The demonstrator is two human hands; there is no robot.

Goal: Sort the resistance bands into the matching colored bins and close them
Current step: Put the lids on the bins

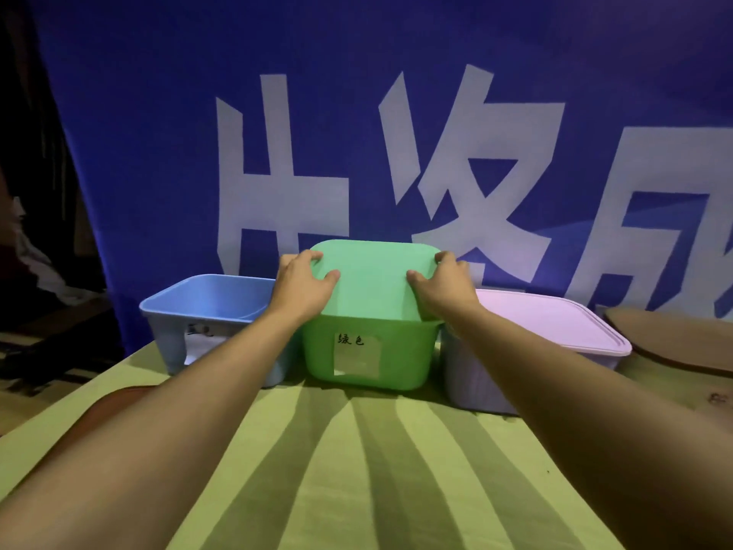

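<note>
Green bin [369,351] at centre of row on yellow-green cloth [357,470], white label [357,355] with handwritten characters on front wall. Green lid [373,279] on top of it, tilted, far edge higher than near edge; cannot tell if seated on rim. Left hand [303,283] gripping lid's left side, fingers curled over far corner, thumb pressed on top face. Right hand [444,285] gripping lid's right side likewise, thumb on top. Blue bin [206,307] just left of green bin, uncovered, inside partly visible, no band seen in visible part. Pink bin [476,375] just right, pink lid [551,323] lying flat on it. Blue banner [158,133] with large white characters hanging behind row. Resistance bands not visible anywhere.
</note>
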